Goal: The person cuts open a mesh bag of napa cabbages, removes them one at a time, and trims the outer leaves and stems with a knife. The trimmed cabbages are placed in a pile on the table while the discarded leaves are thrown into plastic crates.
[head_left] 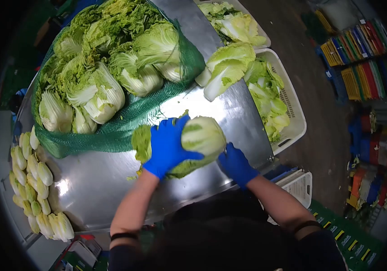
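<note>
A napa cabbage point(202, 137) lies on its side on the metal table, its pale base end turned to the right. My left hand point(168, 147), in a blue glove, grips it across its leafy end, thumb along the near side. Loose green outer leaves point(143, 143) stick out to the left of that hand. My right hand point(236, 165), also blue-gloved, is closed right beside the base end. Its fingers are curled, and what they hold, perhaps something small and metallic, is too hidden to name.
A green mesh sack point(134, 113) full of cabbages covers the back left of the table point(189, 192). Trimmed heads point(44, 174) are piled along the left edge. Cut leaves point(229, 67) lie at the right edge, beside white crates point(295, 113) of leaves.
</note>
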A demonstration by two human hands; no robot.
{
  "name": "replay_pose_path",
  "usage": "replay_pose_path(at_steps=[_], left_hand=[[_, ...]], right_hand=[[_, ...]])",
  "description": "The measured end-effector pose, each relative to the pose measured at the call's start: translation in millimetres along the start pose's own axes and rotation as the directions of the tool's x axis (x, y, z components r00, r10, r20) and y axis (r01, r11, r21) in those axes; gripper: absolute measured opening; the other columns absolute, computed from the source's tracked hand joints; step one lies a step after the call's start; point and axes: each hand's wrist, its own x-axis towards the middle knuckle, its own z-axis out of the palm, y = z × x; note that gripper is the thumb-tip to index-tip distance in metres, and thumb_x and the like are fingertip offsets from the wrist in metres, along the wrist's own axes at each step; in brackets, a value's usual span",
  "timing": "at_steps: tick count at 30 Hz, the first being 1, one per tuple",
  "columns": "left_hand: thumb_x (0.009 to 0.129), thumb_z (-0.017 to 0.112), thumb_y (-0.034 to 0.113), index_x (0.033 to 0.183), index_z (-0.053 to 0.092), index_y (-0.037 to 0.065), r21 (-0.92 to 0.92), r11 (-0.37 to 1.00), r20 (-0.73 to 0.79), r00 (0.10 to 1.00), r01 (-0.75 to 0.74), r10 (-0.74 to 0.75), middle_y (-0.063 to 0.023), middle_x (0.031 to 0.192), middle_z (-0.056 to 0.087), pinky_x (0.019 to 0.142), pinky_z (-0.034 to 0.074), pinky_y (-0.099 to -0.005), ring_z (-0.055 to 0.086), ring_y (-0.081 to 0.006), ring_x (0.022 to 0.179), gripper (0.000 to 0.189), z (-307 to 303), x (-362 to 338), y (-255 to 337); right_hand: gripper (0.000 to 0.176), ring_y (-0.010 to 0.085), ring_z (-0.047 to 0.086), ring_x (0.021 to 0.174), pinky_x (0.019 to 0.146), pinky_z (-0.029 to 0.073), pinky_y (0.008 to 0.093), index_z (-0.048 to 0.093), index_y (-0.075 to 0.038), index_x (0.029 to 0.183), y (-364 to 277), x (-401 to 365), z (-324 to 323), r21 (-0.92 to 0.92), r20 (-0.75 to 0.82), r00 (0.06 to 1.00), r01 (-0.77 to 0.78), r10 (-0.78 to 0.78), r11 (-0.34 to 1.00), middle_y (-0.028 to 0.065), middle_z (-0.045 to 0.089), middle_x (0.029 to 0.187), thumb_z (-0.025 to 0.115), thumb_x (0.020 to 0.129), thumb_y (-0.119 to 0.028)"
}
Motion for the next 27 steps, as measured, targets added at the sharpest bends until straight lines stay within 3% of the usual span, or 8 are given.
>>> replay_pose_path(at_steps=[5, 8, 15, 18, 21, 24, 25, 27], left_hand=[[0.045, 0.076, 0.065, 0.13, 0.047, 0.014, 0.074, 0.997, 0.048, 0.999, 0.0, -0.004, -0.0142, 0.111, 0.053, 0.087, 0.033, -0.048, 0.048, -0.0304, 0.105, 0.104, -3, -6, 10], [0.045, 0.076, 0.065, 0.127, 0.049, 0.013, 0.221, 0.974, -0.153, 0.985, -0.046, 0.081, -0.0117, 0.111, 0.053, 0.09, 0.031, -0.0468, 0.048, -0.0303, 0.105, 0.101, 9, -29, 23], [0.048, 0.077, 0.061, 0.129, 0.047, 0.013, 0.081, 0.994, -0.083, 0.993, -0.075, 0.081, -0.0145, 0.113, 0.052, 0.089, 0.03, -0.0493, 0.046, -0.0315, 0.107, 0.098, -2, -30, 20], [0.049, 0.077, 0.06, 0.13, 0.046, 0.013, 0.169, 0.984, -0.146, 0.985, -0.061, 0.087, -0.0154, 0.12, 0.049, 0.094, 0.027, -0.0526, 0.044, -0.0322, 0.112, 0.099, 12, -54, 32], [0.052, 0.077, 0.061, 0.131, 0.045, 0.011, 0.231, 0.973, -0.226, 0.971, -0.028, 0.081, -0.016, 0.123, 0.047, 0.098, 0.024, -0.0524, 0.042, -0.0327, 0.115, 0.099, 19, -75, 39], [0.058, 0.081, 0.051, 0.133, 0.04, 0.003, -0.076, 0.994, -0.504, 0.863, -0.079, 0.031, -0.0178, 0.126, 0.044, 0.101, 0.03, -0.0458, 0.04, -0.0336, 0.118, 0.097, 33, -94, 31], [0.058, 0.081, 0.051, 0.133, 0.04, 0.003, -0.071, 0.995, -0.51, 0.86, -0.076, 0.029, -0.0178, 0.126, 0.044, 0.101, 0.03, -0.0458, 0.04, -0.0336, 0.118, 0.097, 33, -96, 34], [0.064, 0.082, 0.039, 0.136, 0.034, 0.001, -0.503, 0.85, -0.596, 0.775, -0.156, -0.21, -0.0188, 0.132, 0.04, 0.104, 0.031, -0.043, 0.038, -0.0342, 0.123, 0.094, 37, -98, 46]], right_hand=[[0.032, 0.0424, 0.06, 0.086, 0.076, 0.047, 0.0496, 0.049, 0.003, 0.099, -2, -9, -12, 0.011, 0.01, 1.0, 0.001, -0.001, 1.0, 0.0282, 0.061, 0.087, 0.045, 0.088, -0.026], [0.032, 0.0425, 0.06, 0.086, 0.077, 0.047, 0.0487, 0.051, 0.004, 0.098, 2, -10, -15, -0.058, 0.07, 0.997, 0.043, -0.039, 0.997, 0.0276, 0.062, 0.088, 0.044, 0.088, -0.025], [0.038, 0.0399, 0.059, 0.095, 0.082, 0.047, 0.0454, 0.053, 0.004, 0.111, 23, 9, 4, -0.059, 0.073, 0.997, 0.021, -0.016, 0.998, 0.0274, 0.061, 0.097, 0.046, 0.085, -0.023], [0.065, 0.0266, 0.063, 0.089, 0.081, 0.049, 0.0372, 0.032, -0.003, 0.139, 49, 7, 32, 0.455, -0.113, 0.97, 0.242, -0.214, 0.857, 0.0171, 0.065, 0.098, 0.059, 0.081, -0.014], [0.071, 0.0207, 0.063, 0.087, 0.077, 0.05, 0.0328, 0.03, -0.005, 0.141, 49, 10, 22, 0.654, -0.102, 0.965, 0.249, -0.243, 0.714, 0.0137, 0.066, 0.1, 0.064, 0.079, -0.011], [0.072, 0.03, 0.063, 0.067, 0.063, 0.052, 0.0365, 0.023, -0.015, 0.145, -12, -32, -59, 0.04, -0.116, 0.955, 0.28, -0.274, 0.959, 0.0158, 0.064, 0.089, 0.058, 0.083, -0.014], [0.072, 0.03, 0.063, 0.067, 0.063, 0.052, 0.0365, 0.023, -0.015, 0.145, -28, -41, -74, 0.04, -0.115, 0.952, 0.288, -0.282, 0.957, 0.0158, 0.064, 0.089, 0.058, 0.083, -0.014], [0.075, 0.0277, 0.059, 0.053, 0.055, 0.05, 0.0413, 0.026, -0.024, 0.145, -48, -54, -91, -0.277, -0.246, 0.778, 0.515, -0.578, 0.812, 0.016, 0.06, 0.072, 0.06, 0.08, -0.012]])
